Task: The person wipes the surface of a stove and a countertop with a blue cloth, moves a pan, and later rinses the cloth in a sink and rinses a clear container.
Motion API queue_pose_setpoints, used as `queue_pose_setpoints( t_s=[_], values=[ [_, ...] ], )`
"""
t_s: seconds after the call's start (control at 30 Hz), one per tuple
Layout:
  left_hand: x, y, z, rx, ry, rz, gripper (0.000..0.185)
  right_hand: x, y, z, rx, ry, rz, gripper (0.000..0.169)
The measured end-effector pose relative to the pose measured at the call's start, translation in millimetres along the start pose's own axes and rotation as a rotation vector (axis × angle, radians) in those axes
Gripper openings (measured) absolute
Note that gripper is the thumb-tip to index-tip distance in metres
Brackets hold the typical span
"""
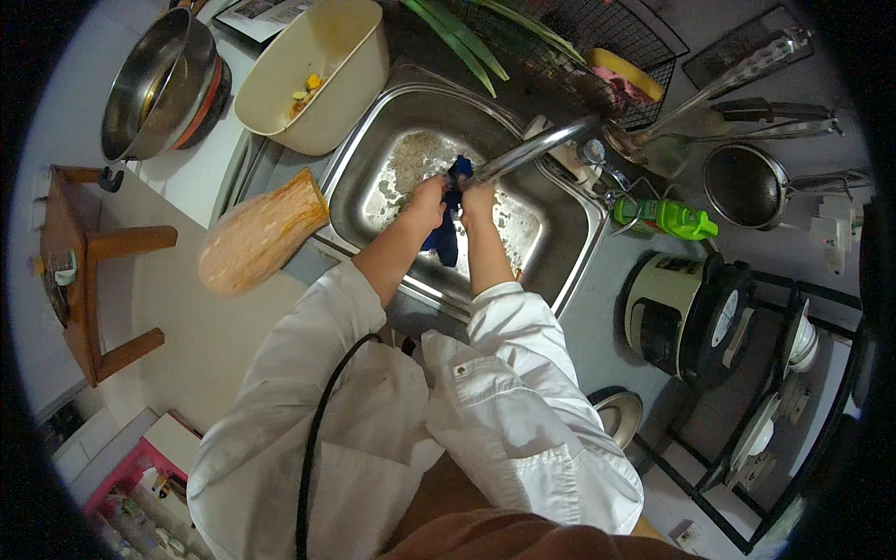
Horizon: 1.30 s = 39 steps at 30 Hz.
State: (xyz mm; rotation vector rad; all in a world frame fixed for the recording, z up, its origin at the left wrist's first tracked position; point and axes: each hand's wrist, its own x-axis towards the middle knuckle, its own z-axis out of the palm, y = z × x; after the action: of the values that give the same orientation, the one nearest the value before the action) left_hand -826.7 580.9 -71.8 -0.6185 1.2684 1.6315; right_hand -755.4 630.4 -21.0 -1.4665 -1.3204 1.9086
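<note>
Over a stainless steel sink [560,262], both hands grip a dark blue cloth [442,241] beneath the end of a chrome faucet [539,147]. My left hand [428,199] holds it on the left side, and my right hand [479,201] on the right, close to the spout. Part of the cloth bunches up above the hands and the rest hangs below them. The fingertips are partly hidden by the cloth and the spout. Whether water is running cannot be made out.
A butternut squash [262,234] lies left of the sink, below a cream plastic basin [315,129] with scraps inside. Pans [150,91] stand at the upper left. On the right are a green bottle [665,218], hanging utensils and an electric pressure cooker [686,315]. Green leaves [455,42] overhang the sink's back.
</note>
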Motion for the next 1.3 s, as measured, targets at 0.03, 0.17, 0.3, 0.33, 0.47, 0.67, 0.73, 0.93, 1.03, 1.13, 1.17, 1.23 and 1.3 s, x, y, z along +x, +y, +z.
queue_pose_setpoints(
  t_s=[0.03, 0.17, 0.3, 0.33, 0.47, 0.67, 0.73, 0.93, 1.03, 1.13, 1.17, 1.23, 1.3],
  values=[
    [7, 1, 1, 0.032, 0.001, -0.048, 0.031, -4, 2, 2, -0.215, -0.022, -0.077, 0.017],
    [-3, 10, -3, 0.205, -0.073, -0.361, 0.037, -38, 43, 4, -0.119, -0.312, -0.063, 0.053],
    [-53, -21, 15, 0.015, -0.194, -0.173, 0.024, 26, 53, -11, 0.076, -0.148, 0.249, 0.048],
    [-63, -17, 17, 0.085, -0.258, -0.165, 0.023, 39, 57, -19, 0.243, -0.139, 0.343, 0.044],
    [-16, 1, -19, -0.291, -0.467, -0.353, 0.023, -53, 0, 31, -0.092, -0.235, -0.048, 0.048],
    [-87, 7, 6, -0.023, -0.259, -0.093, 0.029, 29, 47, -14, 0.189, -0.316, 0.428, 0.061],
    [-93, 2, 2, 0.005, -0.391, -0.060, 0.035, 26, 18, -21, 0.274, -0.397, 0.603, 0.055],
    [-87, 10, -9, 0.375, -0.530, 0.046, 0.040, 51, 28, -53, 0.178, -0.449, 0.543, 0.015],
    [-92, 19, -19, 0.523, -0.435, -0.047, 0.046, 60, 16, -26, 0.472, -0.144, 0.089, 0.015],
    [-63, 6, -33, 0.415, -0.356, -0.069, 0.056, 55, 34, -24, -0.086, -0.028, -0.286, 0.034],
    [-67, 7, -20, 0.305, -0.266, -0.093, 0.056, 57, 46, -30, -0.371, -0.026, -0.418, 0.038],
    [-41, 4, -14, 0.045, -0.088, -0.317, 0.056, 34, 50, -18, -0.384, -0.047, -0.276, 0.045],
    [-10, -11, -36, -0.224, -0.188, -0.294, 0.049, -25, 17, 4, -0.321, -0.208, -0.177, 0.029]
  ],
)
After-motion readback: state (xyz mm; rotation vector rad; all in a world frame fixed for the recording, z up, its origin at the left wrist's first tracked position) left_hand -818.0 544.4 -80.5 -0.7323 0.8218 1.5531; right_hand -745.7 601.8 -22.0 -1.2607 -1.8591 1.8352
